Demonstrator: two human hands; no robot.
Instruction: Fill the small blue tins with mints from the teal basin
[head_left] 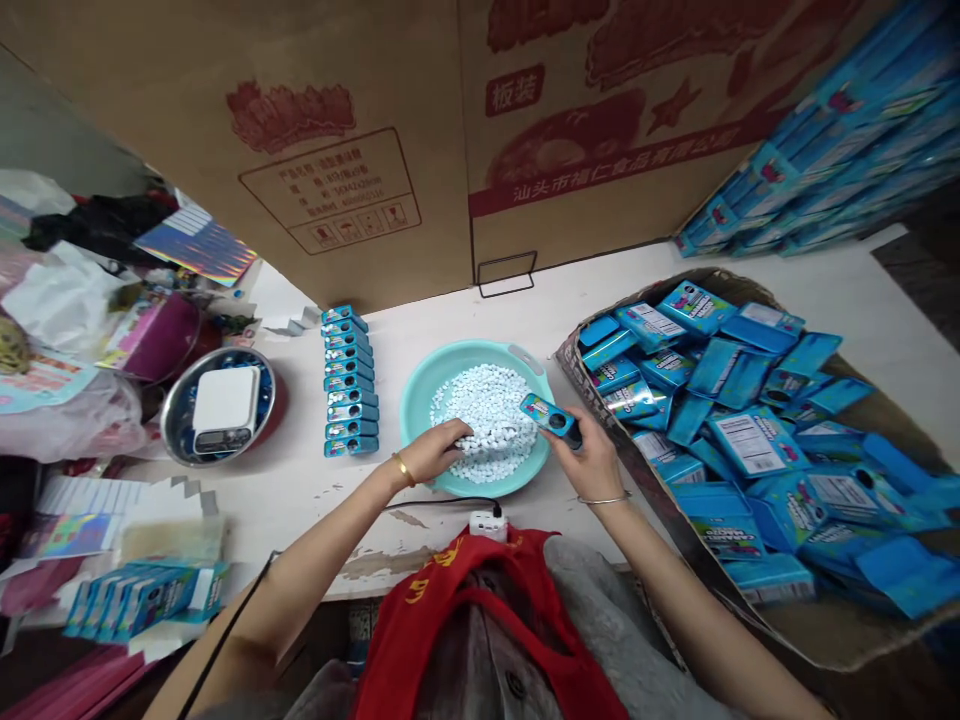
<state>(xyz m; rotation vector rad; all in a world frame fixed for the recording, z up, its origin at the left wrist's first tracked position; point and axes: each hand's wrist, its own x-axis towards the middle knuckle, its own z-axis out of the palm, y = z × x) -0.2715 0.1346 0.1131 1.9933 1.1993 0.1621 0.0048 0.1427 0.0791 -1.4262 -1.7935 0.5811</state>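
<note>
A round turquoise basin (411, 400) holds a heap of small white candies (487, 395). My left hand (433, 453), with a gold bracelet at its wrist, reaches over the basin's near left side. Its fingers are curled together into the candies, and the fingertips are partly hidden. My right hand (591, 462) grips a small blue candy box (550, 416) above the basin's right rim. That box is tilted, its printed end towards the basin. Left of the basin, several similar blue boxes (350, 395) lie in a column.
A large open carton (622, 450) full of blue boxes stands at the right. A metal bowl (274, 400) carries a white scale (225, 405) at the left. Large cardboard boxes (337, 60) wall off the back. A white charger (487, 523) sits at the table's front edge.
</note>
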